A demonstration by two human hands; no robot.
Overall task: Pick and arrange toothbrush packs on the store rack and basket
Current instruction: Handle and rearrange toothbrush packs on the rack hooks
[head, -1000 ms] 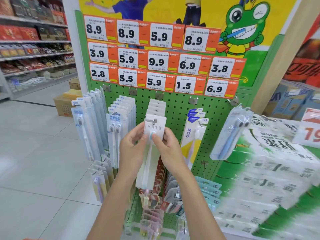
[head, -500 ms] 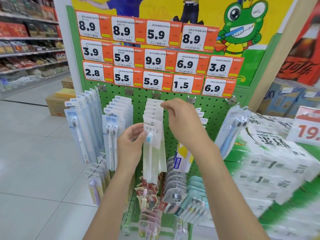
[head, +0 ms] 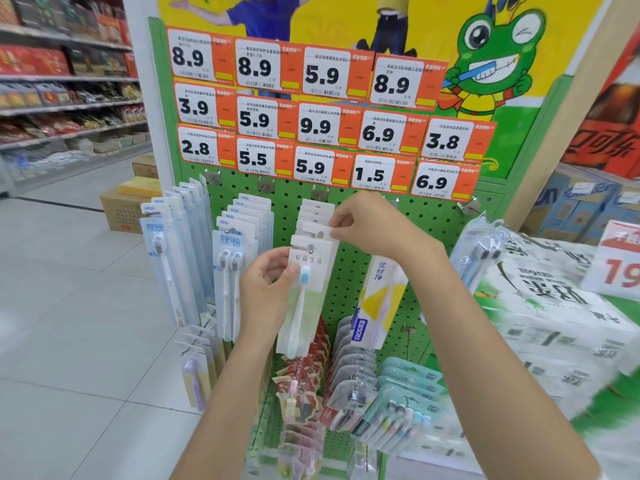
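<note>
A green pegboard rack (head: 349, 292) carries rows of hanging toothbrush packs. On its middle hook hangs a stack of white packs; the front pack (head: 304, 292) shows a toothbrush with a blue head. My left hand (head: 268, 289) holds that front pack by its left edge, thumb on its face. My right hand (head: 367, 225) is higher, pinching the top of a pack (head: 320, 233) further back on the same hook. Pale blue packs (head: 173, 258) and twin-brush packs (head: 232, 271) hang to the left.
Orange price tags (head: 311, 123) cover the board's top. A yellow and white pack (head: 375, 299) hangs right of the middle hook, a clear pack (head: 479, 251) further right. Lower hooks hold red (head: 308, 368) and teal packs (head: 405, 400). Paper goods bales (head: 554, 323) crowd the right; cardboard boxes (head: 128, 206) stand on the floor.
My right hand left the front pack and rose to the packs behind it on the hook. My left hand stayed on the front pack, which now hangs on the hook.
</note>
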